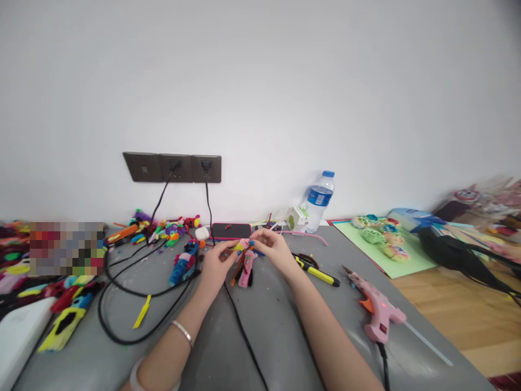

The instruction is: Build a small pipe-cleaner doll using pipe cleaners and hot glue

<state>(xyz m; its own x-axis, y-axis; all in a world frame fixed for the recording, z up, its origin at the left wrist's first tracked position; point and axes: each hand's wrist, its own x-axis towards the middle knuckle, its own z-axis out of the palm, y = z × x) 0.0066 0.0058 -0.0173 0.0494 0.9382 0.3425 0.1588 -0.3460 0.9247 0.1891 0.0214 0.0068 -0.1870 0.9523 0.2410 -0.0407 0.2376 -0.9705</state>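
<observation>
Between my two hands is a small fuzzy pipe-cleaner figure (246, 270), with a pink body hanging down and yellow, blue and orange bits near its top. My left hand (217, 263) is closed, pinching its upper left side with thumb and finger. From the other side, the bent fingers of my right hand (273, 253) grip the top right part. Fingers hide some of the figure's top. A blue pipe-cleaner figure (182, 265) lies left of my left hand. A dark phone with a pink edge (231, 231) rests just behind my hands.
A pink glue gun (378, 312) lies at the right, near a yellow-black cutter (318, 272). Black cable (122, 339) loops across the grey table's left. A water bottle (319, 201) stands against the wall. Crinkled pieces sit on green paper (391, 266). Colourful pipe-cleaner pieces (169, 231) crowd the left.
</observation>
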